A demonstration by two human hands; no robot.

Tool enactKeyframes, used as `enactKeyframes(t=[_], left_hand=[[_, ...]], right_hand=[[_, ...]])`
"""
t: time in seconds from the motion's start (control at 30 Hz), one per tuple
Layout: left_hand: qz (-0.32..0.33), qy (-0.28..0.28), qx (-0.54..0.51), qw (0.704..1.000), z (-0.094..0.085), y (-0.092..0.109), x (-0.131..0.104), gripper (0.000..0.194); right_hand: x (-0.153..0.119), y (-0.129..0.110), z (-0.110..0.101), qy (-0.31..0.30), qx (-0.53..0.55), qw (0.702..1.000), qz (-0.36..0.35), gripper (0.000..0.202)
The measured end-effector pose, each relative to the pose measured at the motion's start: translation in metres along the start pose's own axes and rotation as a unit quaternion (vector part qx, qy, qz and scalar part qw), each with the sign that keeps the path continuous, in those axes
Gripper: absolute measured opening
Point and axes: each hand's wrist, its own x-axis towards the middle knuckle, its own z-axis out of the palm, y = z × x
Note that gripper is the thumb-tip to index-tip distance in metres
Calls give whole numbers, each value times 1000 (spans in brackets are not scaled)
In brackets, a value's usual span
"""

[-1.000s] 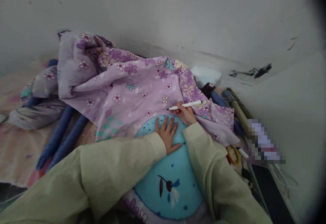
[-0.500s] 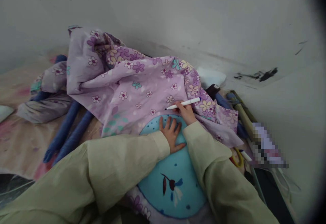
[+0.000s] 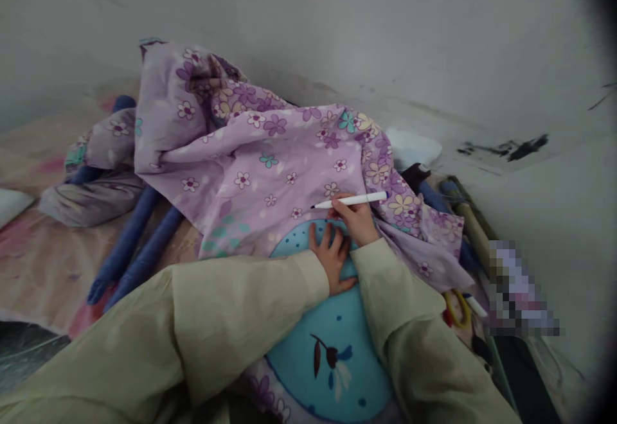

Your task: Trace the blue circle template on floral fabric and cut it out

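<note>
My left hand (image 3: pixel 333 262) lies flat with fingers spread on a round-ended light-blue piece (image 3: pixel 351 321), which has dark dots and a printed flower. In my right hand (image 3: pixel 357 220) is a white marker pen (image 3: pixel 359 199) with a blue end, held close to level. Its dark tip points left, just above the blue piece's top edge, over lilac flowered cloth (image 3: pixel 308 148). Whether the tip touches the cloth I cannot tell. The cloth spreads beneath the blue piece and bunches up at the back left.
Blue fabric-wrapped rolls (image 3: pixel 128 254) lie at left on a peach-and-pink cover (image 3: pixel 43 244). On the right are olive rolls (image 3: pixel 470 218), yellow-handled scissors (image 3: pixel 460 311), a dark phone-like slab (image 3: pixel 523 372) and a blurred-out patch. A grey-white wall (image 3: pixel 308 19) rises behind.
The view has shifted, so the scene sits farther right. Against the cloth, the marker's tip has moved slightly left and the pen lies flatter. My left hand stays on the blue piece.
</note>
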Motion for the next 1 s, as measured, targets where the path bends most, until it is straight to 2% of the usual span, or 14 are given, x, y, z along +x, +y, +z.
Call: enactKeyframes(t=[0.17, 0.3, 0.4, 0.5, 0.53, 0.6, 0.63, 0.67, 0.73, 0.83, 0.9, 1.0], left_hand=[[7, 0, 18, 1000, 0, -1, -1, 81], [12, -10, 43, 999, -4, -1, -1, 79], [15, -13, 58, 998, -6, -1, 0, 78], [16, -18, 67, 997, -7, -1, 1, 76], [15, -18, 69, 997, -7, -1, 1, 76], [12, -19, 74, 997, -7, -1, 1, 76], [11, -19, 76, 997, -6, -1, 2, 76], [11, -20, 79, 997, -6, -2, 2, 76], [12, -19, 85, 996, -5, -2, 2, 76], [15, -14, 94, 995, -4, -2, 2, 76], [15, -10, 96, 995, -5, -2, 1, 76], [12, -7, 95, 995, -6, -1, 1, 73]], right_hand=[[-24, -39, -10, 19, -23, 997, -68, 19], [-75, -87, -34, 65, -120, 979, -149, 18], [-125, -121, -56, 124, -212, 948, -201, 13], [-171, -136, -83, 255, -330, 881, -223, 13], [-185, -135, -95, 296, -371, 854, -214, 13], [-207, -126, -123, 330, -458, 808, -169, 15], [-216, -118, -138, 328, -503, 788, -138, 16], [-223, -107, -152, 301, -547, 774, -106, 19], [-232, -84, -178, 294, -634, 715, -32, 20], [-230, -50, -200, 290, -666, 687, 16, 13], [-224, -34, -205, 289, -681, 671, 39, 11], [-213, -22, -206, 299, -698, 647, 71, 11]])
